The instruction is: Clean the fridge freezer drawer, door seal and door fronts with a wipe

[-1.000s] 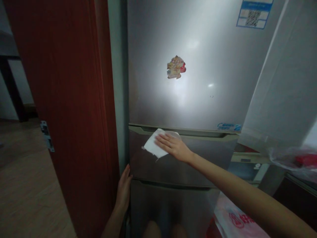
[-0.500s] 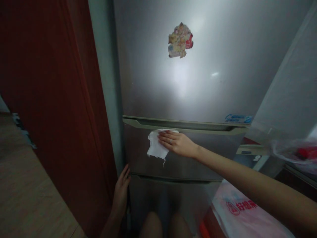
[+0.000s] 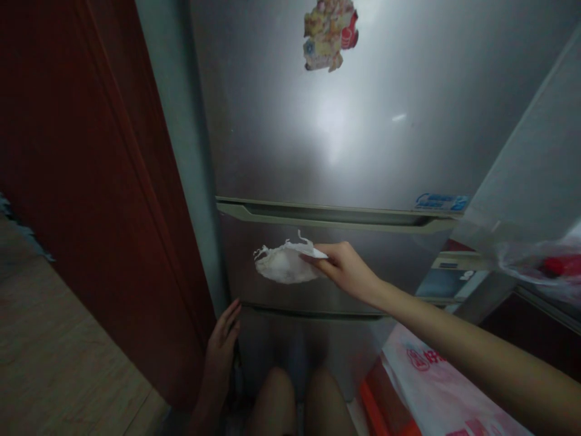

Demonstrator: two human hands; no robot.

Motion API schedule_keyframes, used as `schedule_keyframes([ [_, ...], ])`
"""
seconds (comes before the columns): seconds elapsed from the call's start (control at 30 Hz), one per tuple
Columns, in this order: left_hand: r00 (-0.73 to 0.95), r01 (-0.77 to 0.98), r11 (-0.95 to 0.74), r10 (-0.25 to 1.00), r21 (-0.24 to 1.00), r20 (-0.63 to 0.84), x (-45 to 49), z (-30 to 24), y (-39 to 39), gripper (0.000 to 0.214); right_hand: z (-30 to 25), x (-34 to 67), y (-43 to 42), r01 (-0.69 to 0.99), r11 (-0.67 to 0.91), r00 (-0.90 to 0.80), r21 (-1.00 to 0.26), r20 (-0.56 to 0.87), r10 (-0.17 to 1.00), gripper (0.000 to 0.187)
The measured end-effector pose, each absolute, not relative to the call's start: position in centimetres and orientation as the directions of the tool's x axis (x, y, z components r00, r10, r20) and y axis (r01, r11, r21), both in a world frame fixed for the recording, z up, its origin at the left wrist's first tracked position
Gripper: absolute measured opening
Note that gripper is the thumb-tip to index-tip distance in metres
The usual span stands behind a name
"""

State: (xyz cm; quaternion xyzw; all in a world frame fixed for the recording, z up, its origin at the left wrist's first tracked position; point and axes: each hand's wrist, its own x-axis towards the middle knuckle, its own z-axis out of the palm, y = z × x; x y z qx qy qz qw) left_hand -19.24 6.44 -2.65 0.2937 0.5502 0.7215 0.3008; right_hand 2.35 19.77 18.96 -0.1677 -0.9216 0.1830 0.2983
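Note:
In front of the middle drawer of a silver refrigerator (image 3: 272, 163), my right hand (image 3: 347, 266) pinches a white cloth (image 3: 285, 263) with frayed edges. The cloth sticks out to the left of my fingers, loose threads along its upper edge. Whether it touches the drawer front I cannot tell. My left hand (image 3: 224, 330) rests at the refrigerator's left edge, near the seam above the bottom drawer, its fingers stretched out and holding nothing.
A dark red wooden door (image 3: 91, 181) stands on the left. A worn sticker (image 3: 329, 33) is on the upper refrigerator door. At lower right lies a white plastic bag (image 3: 431, 375) with red print, beside an orange-red object (image 3: 374, 406). My knees (image 3: 276, 393) are close to the bottom drawer.
My right hand has turned from lying flat on the cloth against the drawer to pinching it by one end, with the cloth flipped over. My left hand stays at the edge. The view has tilted down.

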Motion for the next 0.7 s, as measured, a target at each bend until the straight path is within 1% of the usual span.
schedule_keyframes([
  [0.07, -0.639, -0.110, -0.200, 0.765, 0.974, 0.085, -19.1, -2.8, 6.0, 0.050, 18.8, 1.8, 19.8, 0.200, 0.829, -0.755, -0.523, 0.457, 0.470, 0.034],
  [0.1, -0.633, -0.108, -0.194, 0.770, 0.975, 0.083, -19.0, -3.0, 5.8, 0.050, 18.9, 1.4, 19.7, 0.189, 0.821, -0.749, -0.538, 0.462, 0.475, 0.033],
  [0.13, -0.626, -0.106, -0.192, 0.775, 0.976, 0.085, -18.9, -3.1, 5.7, 0.049, 19.2, 1.0, 19.6, 0.167, 0.829, -0.735, -0.534, 0.493, 0.466, 0.031],
  [0.17, -0.618, -0.106, -0.193, 0.781, 0.975, 0.088, -18.8, -3.3, 5.6, 0.048, 19.7, 0.6, 19.4, 0.137, 0.850, -0.704, -0.508, 0.554, 0.444, 0.028],
  [0.2, -0.611, -0.107, -0.195, 0.786, 0.975, 0.090, -18.7, -3.5, 5.6, 0.048, 20.3, 0.0, 19.2, 0.098, 0.886, -0.658, -0.453, 0.639, 0.399, 0.028],
  [0.23, -0.608, -0.111, -0.198, 0.789, 0.974, 0.091, -18.7, -3.6, 5.6, 0.047, 21.0, -0.6, 18.9, 0.054, 0.930, -0.598, -0.365, 0.734, 0.323, 0.029],
  [0.27, -0.607, -0.116, -0.198, 0.790, 0.973, 0.088, -18.6, -3.7, 5.7, 0.047, 21.7, -1.4, 18.7, 0.011, 0.969, -0.536, -0.245, 0.817, 0.213, 0.031],
  [0.3, -0.607, -0.125, -0.196, 0.791, 0.973, 0.082, -18.5, -3.7, 5.8, 0.046, 22.3, -2.3, 18.6, -0.026, 0.994, -0.490, -0.102, 0.868, 0.076, 0.034],
  [0.33, -0.606, -0.134, -0.194, 0.792, 0.972, 0.074, -18.4, -3.7, 5.8, 0.046, 22.7, -3.4, 18.8, -0.055, 0.997, -0.473, 0.049, 0.878, -0.069, 0.037],
  [0.37, -0.604, -0.143, -0.195, 0.794, 0.970, 0.070, -18.3, -3.8, 5.8, 0.046, 22.8, -4.7, 19.1, -0.073, 0.979, -0.486, 0.192, 0.850, -0.203, 0.038],
  [0.4, -0.601, -0.150, -0.198, 0.796, 0.969, 0.070, -18.2, -3.8, 5.8, 0.046, 22.6, -6.0, 19.8, -0.089, 0.945, -0.524, 0.316, 0.792, -0.314, 0.038],
  [0.43, -0.597, -0.155, -0.202, 0.799, 0.967, 0.072, -18.2, -4.0, 5.7, 0.047, 22.1, -7.3, 20.7, -0.087, 0.909, -0.571, 0.408, 0.727, -0.381, 0.037],
  [0.47, -0.599, -0.159, -0.208, 0.798, 0.965, 0.073, -18.1, -4.3, 5.6, 0.047, 21.4, -8.5, 21.7, -0.074, 0.877, -0.615, 0.475, 0.671, -0.415, 0.037],
  [0.5, -0.603, -0.164, -0.212, 0.794, 0.963, 0.072, -18.0, -4.7, 5.3, 0.047, 20.6, -9.7, 22.7, -0.064, 0.848, -0.658, 0.526, 0.617, -0.432, 0.036],
  [0.57, -0.607, -0.180, -0.211, 0.793, 0.961, 0.060, -17.9, -6.0, 4.8, 0.048, 19.1, -11.2, 24.4, -0.028, 0.806, -0.742, 0.592, 0.528, -0.414, 0.034],
  [0.63, -0.610, -0.198, -0.198, 0.791, 0.960, 0.037, -17.8, -7.6, 4.2, 0.048, 18.5, -11.9, 25.1, 0.005, 0.778, -0.776, 0.628, 0.493, -0.394, 0.033],
  [0.7, -0.614, -0.221, -0.179, 0.789, 0.959, 0.005, -17.7, -9.2, 3.7, 0.049, 18.6, -12.1, 24.8, 0.047, 0.764, -0.782, 0.644, 0.499, -0.372, 0.035],
])
